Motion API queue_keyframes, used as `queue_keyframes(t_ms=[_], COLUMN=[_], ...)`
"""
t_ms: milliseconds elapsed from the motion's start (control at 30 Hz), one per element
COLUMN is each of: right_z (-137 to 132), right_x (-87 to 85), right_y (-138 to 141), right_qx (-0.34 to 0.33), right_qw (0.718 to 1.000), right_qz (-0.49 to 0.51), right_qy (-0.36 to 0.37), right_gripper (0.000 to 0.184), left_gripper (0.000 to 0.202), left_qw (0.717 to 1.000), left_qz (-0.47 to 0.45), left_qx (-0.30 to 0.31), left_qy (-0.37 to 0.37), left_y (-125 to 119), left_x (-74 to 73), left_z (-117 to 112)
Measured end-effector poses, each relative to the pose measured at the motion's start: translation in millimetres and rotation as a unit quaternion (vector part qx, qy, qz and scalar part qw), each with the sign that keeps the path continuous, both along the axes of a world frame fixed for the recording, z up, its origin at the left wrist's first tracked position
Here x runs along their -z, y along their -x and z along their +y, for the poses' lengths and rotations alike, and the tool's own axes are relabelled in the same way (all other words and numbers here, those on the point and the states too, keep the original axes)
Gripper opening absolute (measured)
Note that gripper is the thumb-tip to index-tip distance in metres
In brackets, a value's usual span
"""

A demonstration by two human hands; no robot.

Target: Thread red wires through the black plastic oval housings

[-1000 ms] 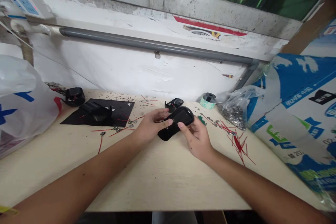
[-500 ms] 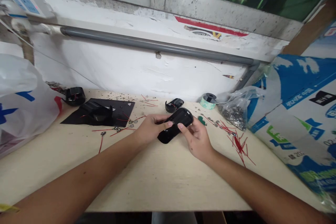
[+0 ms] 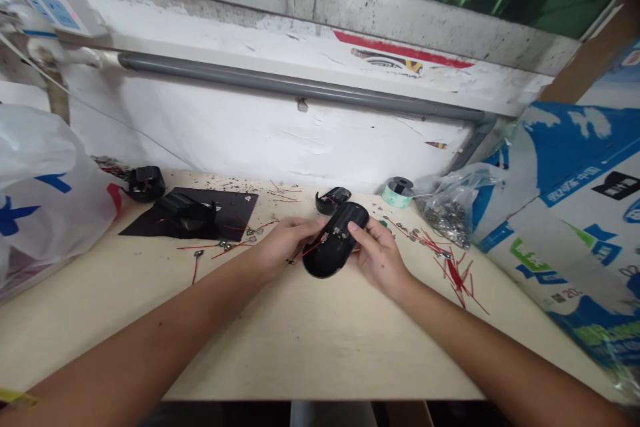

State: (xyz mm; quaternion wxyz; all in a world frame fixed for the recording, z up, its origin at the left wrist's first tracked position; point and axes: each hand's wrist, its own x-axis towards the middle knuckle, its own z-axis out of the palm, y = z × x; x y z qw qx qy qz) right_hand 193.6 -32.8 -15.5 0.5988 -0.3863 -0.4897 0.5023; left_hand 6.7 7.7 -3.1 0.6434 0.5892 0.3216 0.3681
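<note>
A black plastic shell [image 3: 333, 250], long with rounded ends, is held above the table with its hollow side towards me. Small metal contacts show inside it, and a thin red wire [image 3: 314, 248] runs out past its left edge. My right hand [image 3: 380, 253] grips the upper right side, thumb on the inner face and fingers behind. At the left edge, my left hand [image 3: 285, 243] is closed with its thumb against the rim; its other fingers are partly hidden. Behind the held shell, another black shell [image 3: 336, 199] with a red wire lies on the table.
More black shells [image 3: 187, 211] sit at left, one on a black sheet [image 3: 143, 223]. Red wires [image 3: 456, 273] and metal contacts are scattered both sides. Tape roll [image 3: 397, 192], bag of metal parts [image 3: 447, 213], and blue-white box [image 3: 575, 213] stand right; white plastic bag [image 3: 55, 193] at left.
The shell has been turned so its hollow side with contacts and red wire now faces me. My left thumb has moved from the shell's face to its left edge.
</note>
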Motion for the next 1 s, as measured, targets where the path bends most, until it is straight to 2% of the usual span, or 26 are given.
queue_keyframes(t_ms=[100, 167, 300, 467, 700, 1000], right_z=[1.5, 2.0, 2.3, 0.7, -3.9, -5.2], right_x=[-1.3, -1.0, 0.6, 0.0, -2.9, -3.3], right_y=[-1.7, -2.5, -2.3, -0.7, 0.2, 0.9], right_qx=[-0.044, -0.056, -0.077, -0.092, -0.112, -0.128], right_qw=[0.994, 0.991, 0.986, 0.985, 0.985, 0.983], right_qz=[0.059, 0.082, 0.106, 0.108, 0.061, 0.054], right_qy=[0.075, 0.094, 0.102, 0.100, 0.113, 0.118], right_gripper=[0.026, 0.025, 0.022, 0.021, 0.034, 0.036], left_gripper=[0.035, 0.033, 0.035, 0.029, 0.031, 0.032], left_qw=[0.998, 0.998, 0.998, 0.998, 0.997, 0.995], left_qz=[-0.032, -0.036, -0.027, 0.012, 0.031, 0.051], left_qx=[0.018, 0.026, 0.051, 0.057, 0.071, 0.081], left_qy=[0.042, 0.033, 0.016, 0.010, 0.005, -0.012], left_y=[-0.2, -0.4, -0.8, -0.3, 2.3, 3.1], left_x=[-2.6, -3.2, -0.4, 0.6, 1.1, -0.2], left_z=[-1.3, -1.5, 0.2, 1.0, 2.7, 3.4])
